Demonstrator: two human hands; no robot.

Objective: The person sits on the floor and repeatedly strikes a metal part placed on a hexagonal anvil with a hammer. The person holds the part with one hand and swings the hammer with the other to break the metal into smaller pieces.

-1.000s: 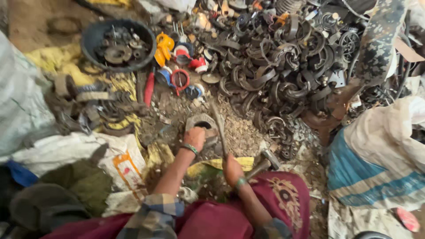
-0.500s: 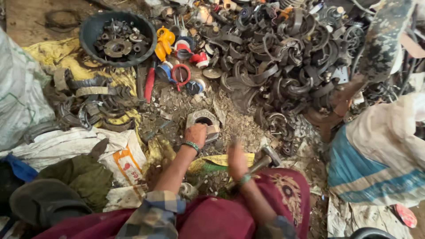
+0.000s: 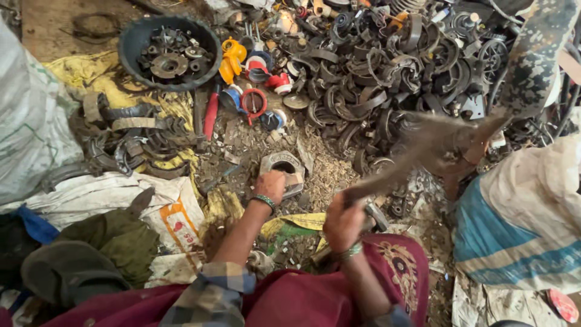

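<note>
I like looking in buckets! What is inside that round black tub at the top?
The round black tub holds dark, rusty round metal parts, like discs and rings, piled together. Whatever lies under that pile, and the tub's bottom, is covered.

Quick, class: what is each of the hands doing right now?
Left hand: closed on the grey metal part on the ground.
Right hand: gripping a blurred hammer.

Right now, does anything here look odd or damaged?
The tool in the right hand is a long motion-blurred streak, so its shape is unclear. Crumbled debris is scattered round the grey metal part under the left hand.
</note>
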